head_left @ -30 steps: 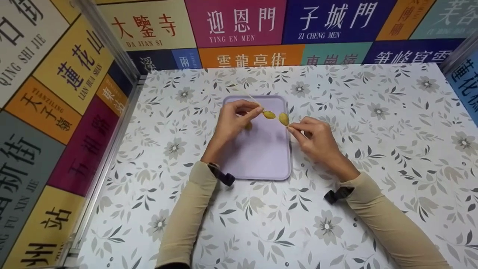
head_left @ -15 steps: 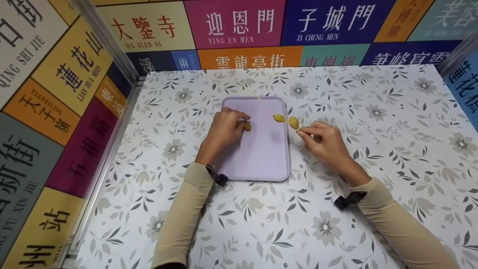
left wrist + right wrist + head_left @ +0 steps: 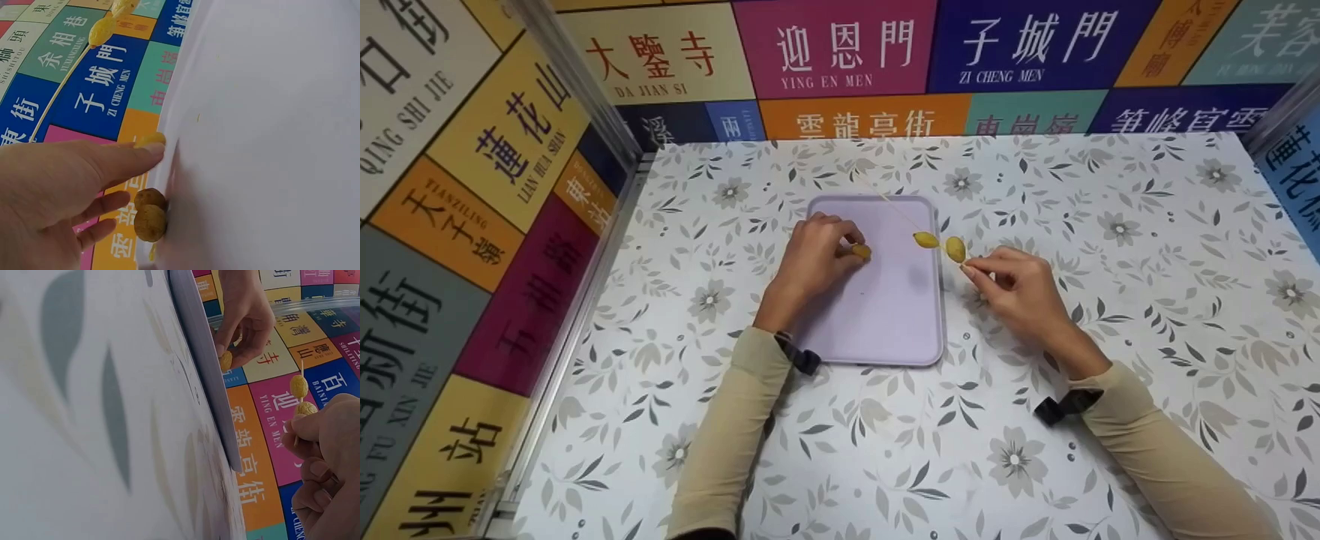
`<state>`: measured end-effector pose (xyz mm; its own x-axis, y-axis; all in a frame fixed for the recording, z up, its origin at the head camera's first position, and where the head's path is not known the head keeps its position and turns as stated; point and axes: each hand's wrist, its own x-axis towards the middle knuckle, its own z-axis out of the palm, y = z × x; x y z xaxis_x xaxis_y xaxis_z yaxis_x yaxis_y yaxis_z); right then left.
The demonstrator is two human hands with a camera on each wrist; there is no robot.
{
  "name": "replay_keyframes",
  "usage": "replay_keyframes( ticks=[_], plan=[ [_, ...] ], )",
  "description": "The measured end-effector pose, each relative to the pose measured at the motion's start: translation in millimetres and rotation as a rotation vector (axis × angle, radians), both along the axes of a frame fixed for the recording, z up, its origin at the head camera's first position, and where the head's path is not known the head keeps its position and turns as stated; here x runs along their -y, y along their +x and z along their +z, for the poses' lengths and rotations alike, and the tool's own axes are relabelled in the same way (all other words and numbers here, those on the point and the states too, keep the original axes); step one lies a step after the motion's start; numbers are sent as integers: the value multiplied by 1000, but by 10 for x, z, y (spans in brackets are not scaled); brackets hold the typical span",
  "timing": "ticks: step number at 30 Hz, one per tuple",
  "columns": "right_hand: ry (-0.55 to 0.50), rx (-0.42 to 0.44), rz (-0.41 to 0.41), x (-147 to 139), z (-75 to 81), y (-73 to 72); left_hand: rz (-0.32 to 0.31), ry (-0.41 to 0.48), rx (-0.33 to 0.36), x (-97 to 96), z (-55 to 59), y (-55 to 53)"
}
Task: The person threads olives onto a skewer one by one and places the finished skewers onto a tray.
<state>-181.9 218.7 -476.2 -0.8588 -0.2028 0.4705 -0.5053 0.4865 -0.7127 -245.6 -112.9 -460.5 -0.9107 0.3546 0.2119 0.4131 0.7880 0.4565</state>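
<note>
My right hand [image 3: 1020, 281] pinches the near end of a thin wooden skewer [image 3: 898, 209]. Two wrinkled yellow-green fruits, one oval fruit [image 3: 926, 240] and one rounder fruit [image 3: 955, 249], are threaded close to those fingers. The bare length of the stick points up and to the left. My left hand [image 3: 821, 251] is over the lilac tray [image 3: 885, 322], pinching another yellow fruit [image 3: 149, 139] between thumb and fingertips. In the left wrist view, two brownish round fruits [image 3: 150, 223] lie on the tray below that hand; the hand hides them in the head view.
The tray lies on a table [image 3: 877, 457] covered in a floral print. Printed panels [image 3: 832, 45] stand along the back and the left side. Tiny yellow crumbs [image 3: 198, 117] dot the tray.
My left hand has left the skewer, dropped to the tray's left side and taken up a fruit there. My right hand has shifted right and slightly nearer, carrying the skewer with both threaded fruits.
</note>
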Motion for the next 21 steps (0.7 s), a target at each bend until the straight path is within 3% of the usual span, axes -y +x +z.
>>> replay_keyframes(
  ticks=[11, 21],
  plan=[
    [-33, -60, 19, 10, 47, -18, 4, 399, 3, -20, 194, -20],
    [-62, -78, 50, 3, 114, -10, -43, 800, 83, 67, 333, -135]
  ],
)
